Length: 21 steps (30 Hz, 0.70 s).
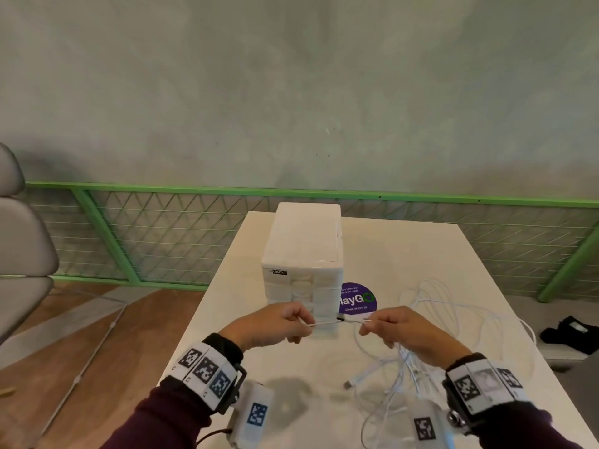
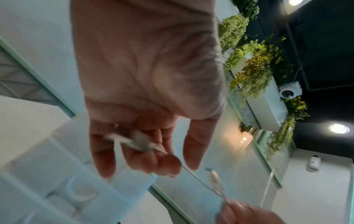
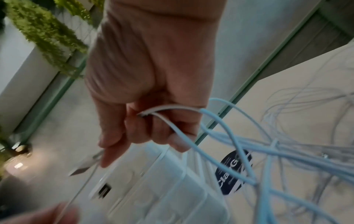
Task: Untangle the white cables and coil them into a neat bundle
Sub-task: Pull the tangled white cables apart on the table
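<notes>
while pinching a taut white cable (image 1: 327,323), both hands (image 1: 337,324) apart beside the "claygo" sticker (image 1: 358,299)

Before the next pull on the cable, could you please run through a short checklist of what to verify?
1. Left hand grips the cable end: ok.
2. Right hand pinches the same white cable: ok.
3. Stretch between the hands is taut and straight: ok.
4. Remaining cables untangled: not ok, loose overlapping loops lie on the table.
5. Drawer box clear of the held stretch: cannot tell, it stands close behind.
6. Loose connector free of the loops: cannot tell.
</notes>
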Available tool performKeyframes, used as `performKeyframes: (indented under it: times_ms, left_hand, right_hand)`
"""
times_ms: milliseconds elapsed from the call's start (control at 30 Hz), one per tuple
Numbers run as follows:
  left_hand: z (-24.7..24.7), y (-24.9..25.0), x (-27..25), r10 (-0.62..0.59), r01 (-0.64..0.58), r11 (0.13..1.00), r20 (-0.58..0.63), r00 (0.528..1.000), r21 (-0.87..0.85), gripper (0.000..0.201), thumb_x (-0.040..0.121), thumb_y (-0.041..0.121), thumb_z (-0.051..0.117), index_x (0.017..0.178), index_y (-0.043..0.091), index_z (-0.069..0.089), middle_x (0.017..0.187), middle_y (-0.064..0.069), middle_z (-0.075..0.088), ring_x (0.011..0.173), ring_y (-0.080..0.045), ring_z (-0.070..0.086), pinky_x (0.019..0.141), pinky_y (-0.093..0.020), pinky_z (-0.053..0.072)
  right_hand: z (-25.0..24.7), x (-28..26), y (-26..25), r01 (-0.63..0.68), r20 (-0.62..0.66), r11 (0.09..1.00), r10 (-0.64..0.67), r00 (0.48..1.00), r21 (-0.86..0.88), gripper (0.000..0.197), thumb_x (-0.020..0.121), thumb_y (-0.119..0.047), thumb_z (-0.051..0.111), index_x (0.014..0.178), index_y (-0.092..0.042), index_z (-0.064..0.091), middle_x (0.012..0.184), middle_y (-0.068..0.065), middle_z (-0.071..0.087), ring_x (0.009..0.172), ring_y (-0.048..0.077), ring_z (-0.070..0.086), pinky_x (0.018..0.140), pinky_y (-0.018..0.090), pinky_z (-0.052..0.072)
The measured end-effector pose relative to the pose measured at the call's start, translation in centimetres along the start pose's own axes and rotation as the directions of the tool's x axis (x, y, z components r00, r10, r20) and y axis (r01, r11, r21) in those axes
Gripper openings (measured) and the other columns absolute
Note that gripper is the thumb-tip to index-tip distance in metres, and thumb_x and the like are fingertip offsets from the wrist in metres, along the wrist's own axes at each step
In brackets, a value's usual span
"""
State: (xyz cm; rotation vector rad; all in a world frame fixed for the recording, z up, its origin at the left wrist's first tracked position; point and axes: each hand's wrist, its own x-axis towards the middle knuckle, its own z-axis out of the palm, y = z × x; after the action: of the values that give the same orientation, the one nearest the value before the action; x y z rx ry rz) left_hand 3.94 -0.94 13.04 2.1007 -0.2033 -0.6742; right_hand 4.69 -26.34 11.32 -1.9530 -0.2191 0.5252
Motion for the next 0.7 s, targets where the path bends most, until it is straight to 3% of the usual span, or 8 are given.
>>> performKeyframes:
  times_ms: [67, 167, 233, 367, 433, 533, 600, 700]
  left_hand:
    - [-0.7, -0.9, -0.2, 0.001, -0.004, 0.992, -0.022, 1.0, -0.123, 0.007, 0.093, 0.017, 0.055, 0.089, 0.017, 0.06, 0.072, 0.002, 0.059, 0.068, -0.01, 0.056, 0.078, -0.028, 0.049]
    - [-1.2, -1.1, -0.1, -0.003, -0.025, 0.963, -0.101, 0.995, -0.268, 0.01, 0.093, 0.013, 0.054, 0.089, 0.012, 0.063, 0.071, -0.001, 0.057, 0.06, -0.008, 0.057, 0.06, -0.023, 0.053]
    - [-1.1, -0.6, 0.3, 0.008, -0.041, 0.972, -0.144, 0.99, -0.231, 0.011, 0.093, 0.013, 0.055, 0.088, 0.013, 0.064, 0.071, 0.0, 0.056, 0.06, -0.008, 0.055, 0.053, -0.021, 0.05]
    - [0.0, 1.0, 1.2, 0.045, -0.045, 0.999, -0.111, 0.993, -0.004, 0.009, 0.091, 0.022, 0.057, 0.085, 0.021, 0.064, 0.073, 0.005, 0.056, 0.064, -0.007, 0.052, 0.053, -0.019, 0.049]
    - [0.6, 1.6, 1.6, 0.062, -0.058, 0.997, -0.095, 0.994, 0.044, 0.009, 0.09, 0.026, 0.058, 0.088, 0.019, 0.064, 0.074, 0.005, 0.057, 0.065, -0.006, 0.052, 0.052, -0.018, 0.049]
    - [1.3, 2.5, 2.2, 0.094, -0.089, 0.995, -0.129, 0.987, 0.046, 0.01, 0.09, 0.025, 0.058, 0.089, 0.017, 0.064, 0.073, 0.006, 0.057, 0.063, -0.006, 0.052, 0.049, -0.018, 0.049]
    - [2.0, 3.1, 2.8, 0.116, -0.112, 0.993, -0.14, 0.983, 0.035, 0.012, 0.09, 0.026, 0.058, 0.091, 0.015, 0.064, 0.072, 0.006, 0.057, 0.063, -0.006, 0.052, 0.047, -0.018, 0.047]
    - [3.2, 3.5, 3.5, 0.117, -0.113, 0.993, -0.14, 0.983, 0.037, 0.012, 0.092, 0.024, 0.054, 0.092, 0.015, 0.062, 0.073, 0.006, 0.057, 0.062, -0.006, 0.052, 0.046, -0.016, 0.046]
  right_hand:
    - [-1.4, -0.4, 0.5, -0.029, -0.056, 0.995, 0.035, 0.998, 0.098, 0.019, 0.085, -0.016, 0.063, 0.073, -0.018, 0.076, 0.057, -0.003, 0.053, 0.054, 0.011, 0.041, 0.057, 0.024, 0.036]
    - [-2.4, -0.7, 0.6, -0.027, -0.063, 0.986, 0.038, 0.997, 0.163, 0.014, 0.086, -0.009, 0.061, 0.094, -0.014, 0.072, 0.053, -0.002, 0.046, 0.048, 0.008, 0.038, 0.051, 0.02, 0.035]
    - [-2.4, -0.7, -0.1, -0.022, -0.045, 0.997, 0.025, 0.999, 0.072, 0.013, 0.088, -0.011, 0.058, 0.097, -0.012, 0.068, 0.053, -0.001, 0.05, 0.047, 0.008, 0.042, 0.05, 0.016, 0.036]
    - [-1.9, -0.3, -1.3, -0.02, -0.095, 0.993, 0.009, 0.995, -0.119, 0.023, 0.089, -0.021, 0.058, 0.087, 0.0, 0.066, 0.063, -0.005, 0.061, 0.053, 0.008, 0.048, 0.053, 0.016, 0.041]
    - [-1.6, -0.2, -1.9, 0.01, -0.089, 0.983, -0.027, 0.996, -0.185, 0.025, 0.09, -0.028, 0.056, 0.083, -0.006, 0.068, 0.064, -0.009, 0.063, 0.058, 0.008, 0.052, 0.06, 0.018, 0.043]
    - [-0.9, 0.0, -2.7, 0.05, -0.017, 0.907, -0.063, 0.998, -0.418, 0.019, 0.091, -0.031, 0.053, 0.078, -0.031, 0.067, 0.081, -0.017, 0.062, 0.082, 0.004, 0.054, 0.074, 0.016, 0.04]
    - [-0.4, 0.4, -3.1, 0.045, 0.01, 0.851, -0.047, 0.999, -0.523, 0.021, 0.091, -0.03, 0.052, 0.073, -0.035, 0.061, 0.083, -0.016, 0.059, 0.082, 0.003, 0.053, 0.068, 0.012, 0.037]
    - [-0.1, 0.8, -2.5, -0.009, -0.046, 0.877, -0.015, 0.999, -0.48, 0.026, 0.091, -0.026, 0.051, 0.067, -0.034, 0.056, 0.07, -0.016, 0.057, 0.066, 0.0, 0.052, 0.056, 0.012, 0.036]
